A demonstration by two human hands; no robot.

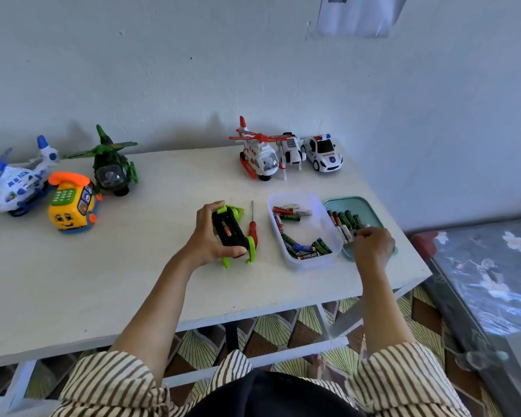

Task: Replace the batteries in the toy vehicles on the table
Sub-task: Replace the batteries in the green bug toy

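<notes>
Left hand (211,236), reaching out of a striped sleeve (109,377), grips a green toy car (233,236) that lies upside down on the white table (133,281). The thumb curls round the car's near end and the fingers round its far end. The car's black underside faces up, its battery bay is uncovered, and one battery (227,230) sits inside.

Just right of the car lies a red-handled screwdriver (252,228), its tip pointing away from the person. Further right, the right hand (373,245) is knuckles up over the near end of a teal tray (355,202). Its fingers are curled, with the tips gathered at the row of batteries (348,219) lying in that tray. Whether they pinch one I cannot tell.

Between the screwdriver and the tray stands a clear plastic tub (313,264) holding loose batteries (306,248), some at its near end and some at its far end.

Farther back on the left sits a yellow toy phone (73,206) with an orange handset. A blue and white toy plane (12,185) is just beside it and a dark green helicopter (112,170) just behind.

Along the back edge on the right, close to the wall, three toys stand side by side. They are a red and white helicopter (259,158), a white toy (291,152) whose kind I cannot make out, and a police car (324,155).
</notes>
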